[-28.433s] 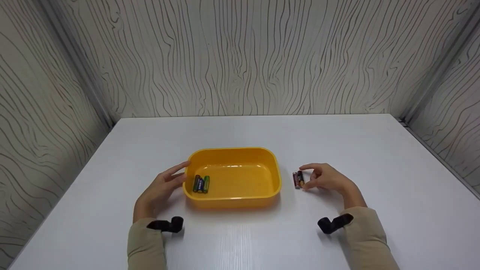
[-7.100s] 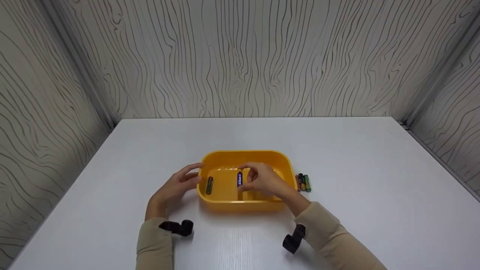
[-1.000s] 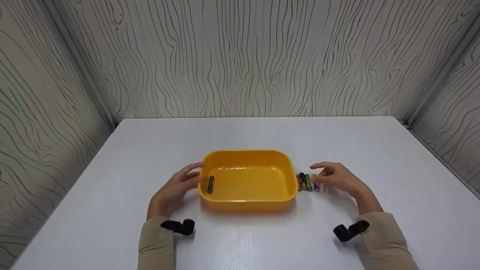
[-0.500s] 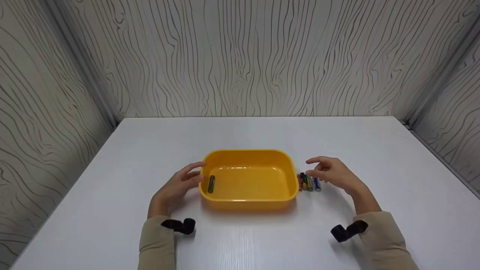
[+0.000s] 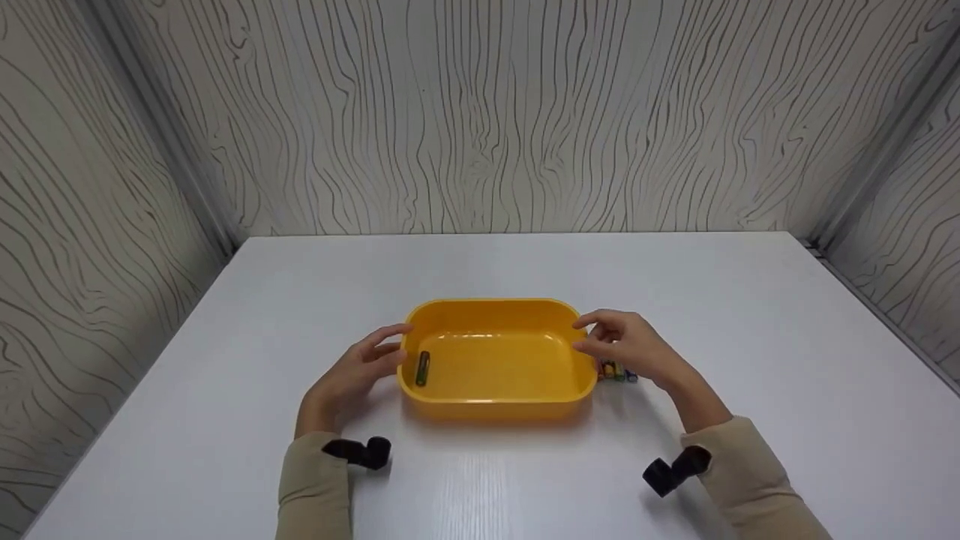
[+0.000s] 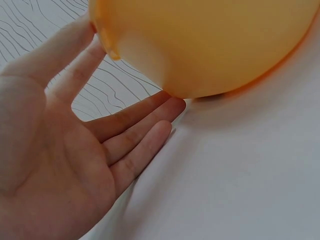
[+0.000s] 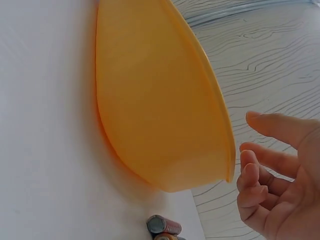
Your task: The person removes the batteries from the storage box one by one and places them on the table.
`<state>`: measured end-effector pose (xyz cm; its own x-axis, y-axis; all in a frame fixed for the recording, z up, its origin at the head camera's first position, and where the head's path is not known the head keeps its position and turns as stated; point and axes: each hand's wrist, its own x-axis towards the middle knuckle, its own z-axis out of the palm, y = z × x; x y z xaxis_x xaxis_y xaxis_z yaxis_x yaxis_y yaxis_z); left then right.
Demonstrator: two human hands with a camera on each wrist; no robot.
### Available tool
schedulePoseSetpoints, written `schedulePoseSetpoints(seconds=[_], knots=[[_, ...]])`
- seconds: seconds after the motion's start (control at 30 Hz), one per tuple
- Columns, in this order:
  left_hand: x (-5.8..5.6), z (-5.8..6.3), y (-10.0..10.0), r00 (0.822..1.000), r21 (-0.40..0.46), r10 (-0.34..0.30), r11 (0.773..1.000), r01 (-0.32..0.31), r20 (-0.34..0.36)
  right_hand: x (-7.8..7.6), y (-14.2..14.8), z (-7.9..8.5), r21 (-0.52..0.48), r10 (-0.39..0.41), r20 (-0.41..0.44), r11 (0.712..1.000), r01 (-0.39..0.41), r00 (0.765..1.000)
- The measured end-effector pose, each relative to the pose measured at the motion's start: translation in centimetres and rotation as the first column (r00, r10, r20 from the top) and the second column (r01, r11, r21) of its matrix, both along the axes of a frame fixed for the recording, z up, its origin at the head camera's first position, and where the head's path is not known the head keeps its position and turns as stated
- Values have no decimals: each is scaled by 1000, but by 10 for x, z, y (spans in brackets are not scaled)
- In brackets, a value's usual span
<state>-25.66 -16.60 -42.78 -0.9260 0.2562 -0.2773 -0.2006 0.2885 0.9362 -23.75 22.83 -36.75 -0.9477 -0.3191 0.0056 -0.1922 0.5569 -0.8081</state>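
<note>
A yellow plastic box (image 5: 495, 367) stands on the white table, with one dark green battery (image 5: 423, 369) lying inside near its left wall. My left hand (image 5: 352, 375) rests its extended fingers against the box's left side; in the left wrist view the fingers (image 6: 142, 150) reach to the outer wall. Over the right rim hovers my right hand (image 5: 634, 349), its fingers loosely bent and holding nothing. Below that hand lies a row of several batteries (image 5: 619, 372), partly hidden by it. One reddish battery (image 7: 166, 225) of the row shows at the bottom of the right wrist view.
A black wrist camera sits on each sleeve, the left one (image 5: 367, 452) in front of the box and the right one (image 5: 664, 476) farther right. A wood-patterned panel (image 5: 480, 120) rises behind the table's back edge (image 5: 517, 234).
Two batteries have left the box since the oldest frame, and the row at right has grown. A purple-blue battery was set down there. My right hand has since lifted and moved left, empty.
</note>
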Motion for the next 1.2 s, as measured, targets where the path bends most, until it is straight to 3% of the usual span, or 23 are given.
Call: schedulePoseSetpoints(seconds=[0.37, 0.57, 0.8, 1.2], knots=[[-1, 0, -1, 1000, 20, -4, 1000, 4, 6, -2, -29, 5, 30, 67, -70, 997, -65, 995], [-1, -1, -1, 1000, 27, -21, 999, 21, -16, -3, -44, 1, 37, 141, -102, 990, -137, 985], [-2, -1, -1, 1000, 38, -14, 999, 15, -17, -3, -65, -2, 33, 202, -83, 979, -200, 976], [-1, -1, -2, 1000, 46, -20, 999, 21, -18, -3, -97, -6, 55, 226, -38, 973, -223, 973]])
